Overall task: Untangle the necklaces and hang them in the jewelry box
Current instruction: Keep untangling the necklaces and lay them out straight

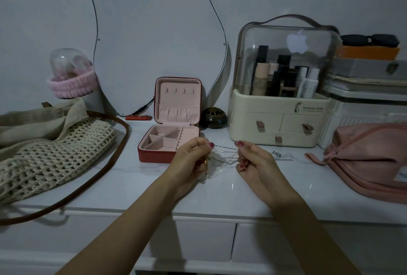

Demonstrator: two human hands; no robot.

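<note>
A tangle of thin silver necklaces point(224, 153) is stretched between my two hands above the white tabletop. My left hand point(191, 160) pinches one end, with more chain and a gold piece dangling under its palm. My right hand point(253, 162) pinches the other end. Just behind my left hand the red jewelry box point(154, 155) stands open, its pink lid upright with a row of small hooks point(179, 91) and nothing hanging on them. Another silver chain with a pendant point(280, 157) lies on the table to the right of my right hand.
A knitted bag with a brown strap point(55, 158) covers the left of the table. A cream cosmetics organiser point(279, 125) stands at the back right, a pink pouch point(370, 160) at the far right. A small dark pot point(214, 117) sits beside the box. A mirror point(154, 32) leans behind.
</note>
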